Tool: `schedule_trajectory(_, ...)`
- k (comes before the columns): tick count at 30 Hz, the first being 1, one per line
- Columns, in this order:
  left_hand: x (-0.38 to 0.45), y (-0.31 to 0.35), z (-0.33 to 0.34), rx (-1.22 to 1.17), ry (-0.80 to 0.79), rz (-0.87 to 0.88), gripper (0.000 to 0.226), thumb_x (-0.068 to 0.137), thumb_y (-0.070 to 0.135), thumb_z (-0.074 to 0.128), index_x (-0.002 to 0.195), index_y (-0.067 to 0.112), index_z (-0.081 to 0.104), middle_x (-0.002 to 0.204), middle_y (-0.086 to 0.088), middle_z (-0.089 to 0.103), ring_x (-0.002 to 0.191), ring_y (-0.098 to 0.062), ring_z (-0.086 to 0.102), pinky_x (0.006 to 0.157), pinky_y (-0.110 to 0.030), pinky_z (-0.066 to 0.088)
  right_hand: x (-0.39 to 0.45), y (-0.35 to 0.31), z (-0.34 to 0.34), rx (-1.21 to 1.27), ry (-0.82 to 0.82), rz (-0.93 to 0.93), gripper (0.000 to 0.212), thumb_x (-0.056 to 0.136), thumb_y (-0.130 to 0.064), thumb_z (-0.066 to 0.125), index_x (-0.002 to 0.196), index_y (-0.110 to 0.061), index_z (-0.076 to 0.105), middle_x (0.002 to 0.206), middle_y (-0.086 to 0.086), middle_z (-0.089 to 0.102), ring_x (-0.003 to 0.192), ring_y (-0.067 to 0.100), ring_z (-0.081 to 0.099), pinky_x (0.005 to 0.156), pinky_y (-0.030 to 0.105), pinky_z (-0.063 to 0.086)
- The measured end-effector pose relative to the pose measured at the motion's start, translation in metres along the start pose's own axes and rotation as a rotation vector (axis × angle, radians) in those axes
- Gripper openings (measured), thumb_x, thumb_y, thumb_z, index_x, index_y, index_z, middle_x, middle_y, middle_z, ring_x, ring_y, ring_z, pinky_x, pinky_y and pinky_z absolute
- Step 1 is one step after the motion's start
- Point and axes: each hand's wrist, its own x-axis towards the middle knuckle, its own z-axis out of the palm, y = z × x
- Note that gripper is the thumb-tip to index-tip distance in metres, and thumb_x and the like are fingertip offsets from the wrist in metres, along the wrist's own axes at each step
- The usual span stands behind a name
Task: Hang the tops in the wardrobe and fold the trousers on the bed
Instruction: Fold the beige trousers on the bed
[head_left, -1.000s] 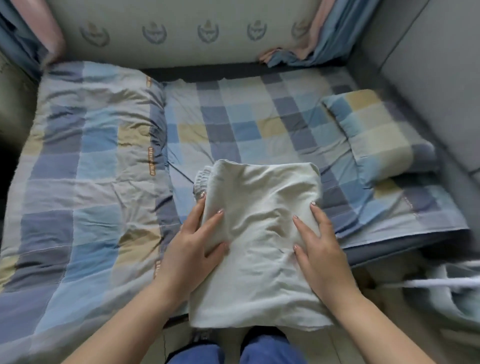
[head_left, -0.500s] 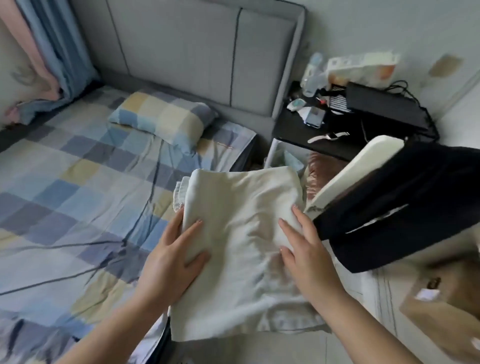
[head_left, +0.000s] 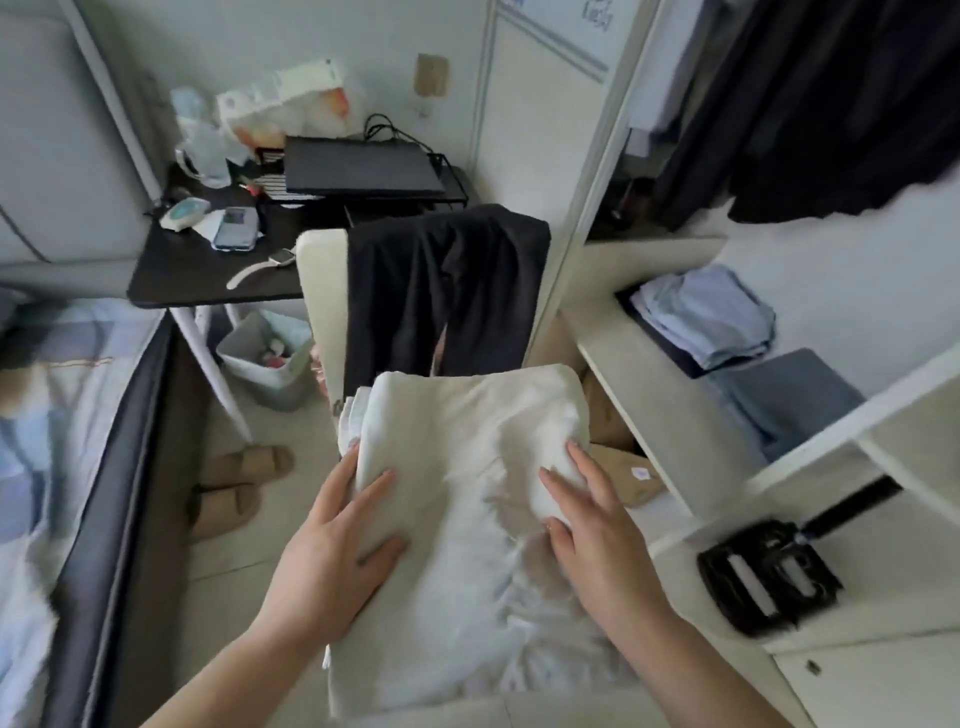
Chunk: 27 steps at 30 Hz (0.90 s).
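Folded white trousers (head_left: 467, 467) are held in the air in front of me, above the floor. My left hand (head_left: 337, 540) grips their left side, thumb on top. My right hand (head_left: 597, 530) grips the right side. A dark garment (head_left: 441, 291) is draped over a white chair back just behind the trousers. The open wardrobe (head_left: 675, 405) is to the right, with dark tops (head_left: 810, 104) hanging inside and folded blue clothes (head_left: 706, 317) on its shelf. The bed (head_left: 57, 415) with checked bedding lies at the left edge.
A black bedside table (head_left: 208, 270) carries a laptop, a phone and clutter. Under it stands a small bin (head_left: 265, 358). Slippers (head_left: 234, 483) lie on the floor by the bed. A black pedal-like object (head_left: 769, 577) rests on the lower wardrobe shelf.
The folded trousers have been lifted off the bed with both hands, and my view has swung right, from the bed to the chair and open wardrobe.
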Motion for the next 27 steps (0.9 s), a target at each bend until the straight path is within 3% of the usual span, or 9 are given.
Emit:
schedule_trajectory(6,0.068,0.059,0.068,0.007,-0.125,0.099,0.066,0.078,0.033,0.076,0.136,0.041,0.046,0.146,0.041,-0.003,0.128,0.010,0.028,0.090,-0.022,0.038,0.014,0.084,-0.039,-0.039,0.062,0.138,0.044,0.090,-0.010,0.060,0.133,-0.019,0.055,0.156,-0.002,0.022,0.136,0.015,0.039,0.099,0.025,0.041)
schedule_trajectory(10,0.127,0.079,0.103,0.003,-0.205,0.185,0.067,0.079,0.034,0.075,0.137,0.043,0.044,0.148,0.039,-0.003,0.132,0.012,0.021,0.095,-0.018,0.035,0.041,0.125,-0.049,-0.048,0.065,0.220,0.045,0.096,-0.018,0.053,0.140,-0.023,0.046,0.158,-0.006,0.010,0.141,0.010,0.027,0.106,0.022,0.034)
schedule_trajectory(13,0.171,0.086,0.126,0.008,-0.274,0.212,0.068,0.079,0.033,0.075,0.138,0.044,0.042,0.151,0.035,-0.001,0.135,-0.004,0.034,0.096,-0.023,0.040,0.064,0.148,-0.050,-0.040,0.063,0.297,0.045,0.097,-0.019,0.049,0.141,-0.025,0.043,0.158,-0.007,0.005,0.143,0.007,0.019,0.111,0.018,0.026)
schedule_trajectory(15,0.209,0.089,0.144,0.001,-0.322,0.263,0.070,0.080,0.032,0.074,0.139,0.046,0.039,0.150,0.036,-0.003,0.134,-0.004,0.036,0.088,-0.019,0.041,0.086,0.164,-0.050,-0.033,0.079,0.367,0.045,0.098,-0.020,0.047,0.142,-0.029,0.041,0.158,-0.008,0.003,0.142,0.004,0.019,0.109,0.012,0.022)
schedule_trajectory(18,0.280,0.099,0.173,-0.045,-0.420,0.341,0.071,0.082,0.031,0.072,0.139,0.049,0.035,0.142,0.044,-0.010,0.135,0.002,0.030,0.089,-0.014,0.034,0.129,0.184,-0.049,-0.010,0.121,0.470,0.046,0.099,-0.022,0.043,0.144,-0.030,0.035,0.158,-0.007,0.002,0.143,0.007,0.018,0.106,0.010,0.018)
schedule_trajectory(20,0.326,0.106,0.190,-0.037,-0.497,0.399,0.069,0.083,0.032,0.070,0.140,0.047,0.035,0.143,0.043,-0.012,0.134,0.001,0.031,0.089,-0.014,0.033,0.154,0.194,-0.049,-0.050,0.147,0.548,0.046,0.100,-0.024,0.042,0.144,-0.031,0.034,0.158,-0.009,-0.002,0.138,-0.005,0.013,0.099,-0.002,0.009)
schedule_trajectory(22,0.363,0.114,0.203,-0.018,-0.557,0.492,0.068,0.084,0.034,0.069,0.143,0.041,0.035,0.150,0.034,-0.008,0.136,-0.001,0.030,0.088,-0.015,0.035,0.171,0.203,-0.047,-0.060,0.198,0.622,0.045,0.099,-0.022,0.046,0.142,-0.031,0.038,0.155,-0.014,-0.004,0.129,-0.014,0.010,0.092,-0.008,-0.002)
schedule_trajectory(27,0.446,0.133,0.250,-0.088,-0.690,0.674,0.067,0.082,0.025,0.074,0.142,0.024,0.044,0.157,0.013,0.005,0.141,-0.009,0.024,0.103,-0.021,0.031,0.209,0.221,-0.052,-0.092,0.294,0.797,0.045,0.095,-0.017,0.052,0.139,-0.028,0.045,0.153,-0.016,0.000,0.138,-0.001,0.020,0.097,-0.005,0.003)
